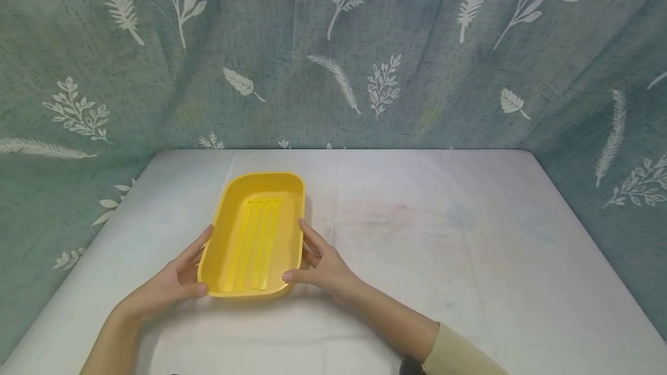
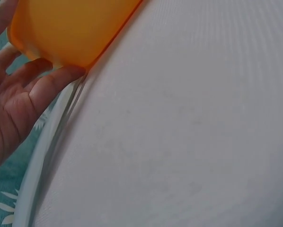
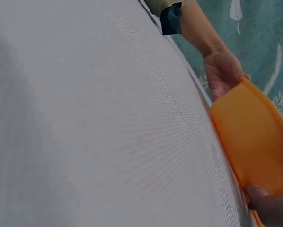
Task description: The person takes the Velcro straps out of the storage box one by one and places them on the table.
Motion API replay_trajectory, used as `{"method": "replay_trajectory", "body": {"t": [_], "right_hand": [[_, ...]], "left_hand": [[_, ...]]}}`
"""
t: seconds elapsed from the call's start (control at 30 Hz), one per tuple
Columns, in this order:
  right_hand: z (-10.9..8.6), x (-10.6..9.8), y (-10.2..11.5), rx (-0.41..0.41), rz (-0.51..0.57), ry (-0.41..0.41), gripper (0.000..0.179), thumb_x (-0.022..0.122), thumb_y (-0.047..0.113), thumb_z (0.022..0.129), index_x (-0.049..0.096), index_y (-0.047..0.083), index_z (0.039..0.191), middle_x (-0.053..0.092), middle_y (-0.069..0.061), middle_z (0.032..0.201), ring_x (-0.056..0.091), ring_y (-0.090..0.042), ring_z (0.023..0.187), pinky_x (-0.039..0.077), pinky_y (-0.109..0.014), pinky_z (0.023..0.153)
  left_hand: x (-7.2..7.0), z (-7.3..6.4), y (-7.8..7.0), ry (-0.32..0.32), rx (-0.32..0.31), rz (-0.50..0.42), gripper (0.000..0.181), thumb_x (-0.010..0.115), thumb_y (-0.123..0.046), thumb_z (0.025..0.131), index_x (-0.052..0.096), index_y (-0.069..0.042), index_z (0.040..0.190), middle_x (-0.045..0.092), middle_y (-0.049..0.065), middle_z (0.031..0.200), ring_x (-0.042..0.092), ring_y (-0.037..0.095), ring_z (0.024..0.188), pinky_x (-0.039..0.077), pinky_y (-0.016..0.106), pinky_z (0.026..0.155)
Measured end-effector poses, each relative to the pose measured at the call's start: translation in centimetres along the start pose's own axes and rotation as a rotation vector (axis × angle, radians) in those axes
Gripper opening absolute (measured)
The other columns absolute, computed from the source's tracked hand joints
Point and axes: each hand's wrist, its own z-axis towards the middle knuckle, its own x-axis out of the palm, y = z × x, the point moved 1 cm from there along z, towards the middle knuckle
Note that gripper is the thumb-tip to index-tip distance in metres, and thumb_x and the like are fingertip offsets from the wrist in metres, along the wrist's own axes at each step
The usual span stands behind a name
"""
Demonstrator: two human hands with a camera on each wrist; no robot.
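While the white, cloth-covered table (image 1: pixel 469 259) forms the base, a yellow, round-cornered, plastic-looking rectangular tray (image 1: pixel 255 236) is held left of centre.
Long axis: near-to-far, far end angled slightly right. Left hand (image 1: pixel 168 285): part-curled, gripping the near-left corner. Right hand (image 1: pixel 327 266): part-curled, gripping the near-right side. Neither is clearly nearer.

We see a white-topped table (image 1: pixel 495 282), its far corners rounded, its surface marked by faint pinkish and bluish stains (image 1: pixel 461 217). Behind the table, and along its left and right sides, we find blue-green fabric (image 1: pixel 281 33) hanging in soft folds, printed with white leaves (image 1: pixel 238 81) and sprigs. Above the table's far edge, we notice faint yellowish patches (image 1: pixel 429 116) on the fabric. Soft light makes the table paler than its surroundings.
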Motion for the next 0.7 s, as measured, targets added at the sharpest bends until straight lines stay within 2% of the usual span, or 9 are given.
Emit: {"method": "replay_trajectory", "body": {"t": [0.23, 0.33, 0.7], "right_hand": [[-0.5, -0.5, 0.0, -0.009, -0.037, -0.010, 0.101, 0.078, 0.005, 0.075, 0.017, 0.027, 0.152, 0.019, 0.000, 0.158, 0.026, -0.026, 0.141, 0.042, -0.032, 0.103], [-0.7, -0.8, 0.1, -0.007, -0.012, -0.012, 0.101, 0.079, 0.005, 0.075, 0.017, 0.027, 0.152, 0.020, 0.001, 0.158, 0.027, -0.025, 0.141, 0.042, -0.033, 0.102], [-1.3, -1.6, 0.7, 0.033, 0.037, -0.032, 0.103, 0.077, -0.002, 0.073, 0.017, 0.027, 0.152, 0.020, 0.001, 0.157, 0.032, -0.026, 0.139, 0.047, -0.032, 0.097]], "left_hand": [[0.3, 0.4, -0.2, -0.007, 0.019, -0.002, 0.093, 0.066, -0.007, 0.087, 0.002, -0.019, 0.153, -0.002, 0.029, 0.154, 0.044, -0.002, 0.126, 0.045, 0.018, 0.095], [0.5, 0.8, -0.2, -0.018, 0.013, -0.004, 0.093, 0.067, -0.007, 0.086, 0.004, -0.020, 0.154, 0.001, 0.028, 0.154, 0.046, -0.001, 0.125, 0.045, 0.019, 0.095], [1.9, 1.6, -0.3, -0.105, -0.049, 0.049, 0.096, 0.072, -0.008, 0.082, 0.010, -0.025, 0.153, 0.013, 0.022, 0.156, 0.049, 0.000, 0.121, 0.045, 0.017, 0.093]]}}
